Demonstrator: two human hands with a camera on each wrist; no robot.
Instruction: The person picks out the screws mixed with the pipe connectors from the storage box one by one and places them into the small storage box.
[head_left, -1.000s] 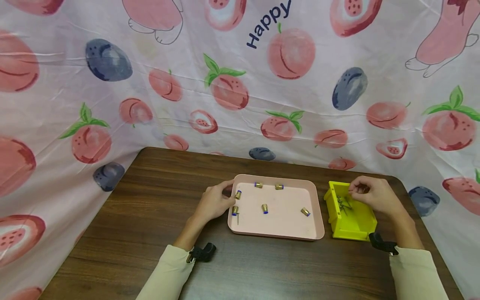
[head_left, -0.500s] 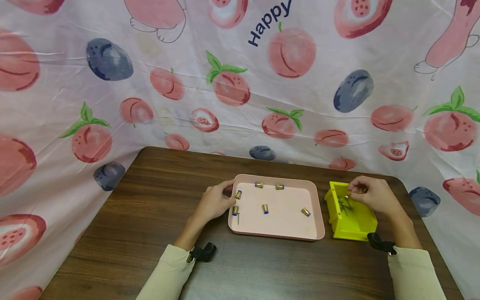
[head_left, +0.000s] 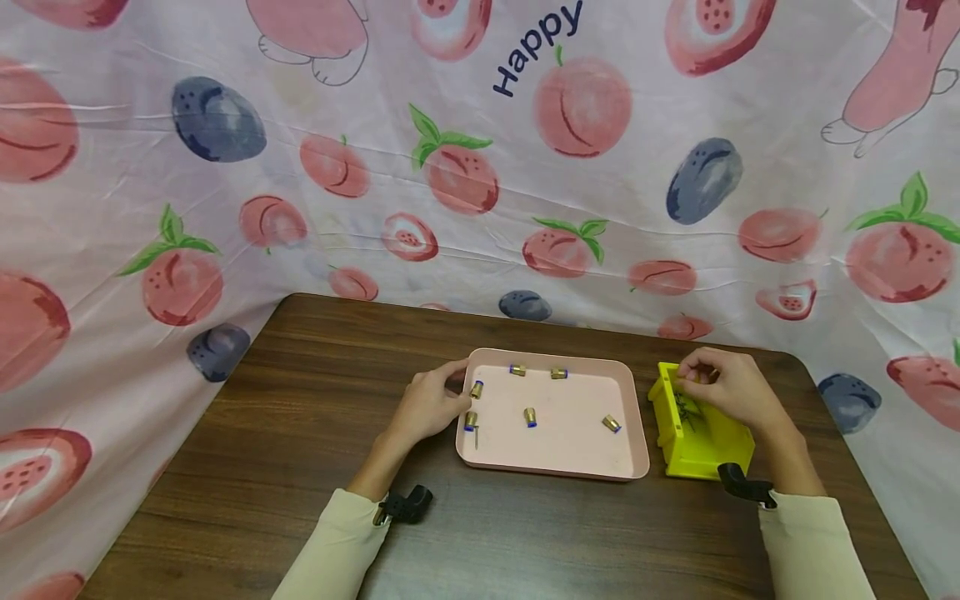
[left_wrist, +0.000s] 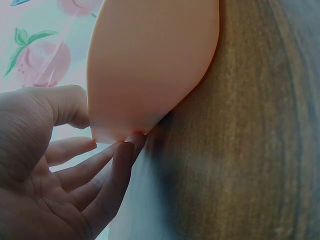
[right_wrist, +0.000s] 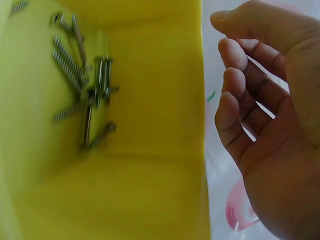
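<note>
Right now the yellow box point(head_left: 701, 433) sits on the brown worktop point(head_left: 300, 433), just beside the right side of the pink tray point(head_left: 551, 467). Small metal screws point(right_wrist: 82, 95) lie in a little pile at the bottom of the box. The right hand point(head_left: 731, 387) is over the far end of the box. Its fingers point(right_wrist: 235, 100) are bent loosely, and the wrist view shows nothing between them. The left hand point(head_left: 427, 408) rests at the left edge of the tray, with its thumb on the rim and its fingers point(left_wrist: 115, 170) stretched out under the edge. Six small gold pieces with blue ends point(head_left: 530, 417) lie spread out in the tray. A cloth with peaches point(head_left: 450, 175) hangs behind the worktop.
</note>
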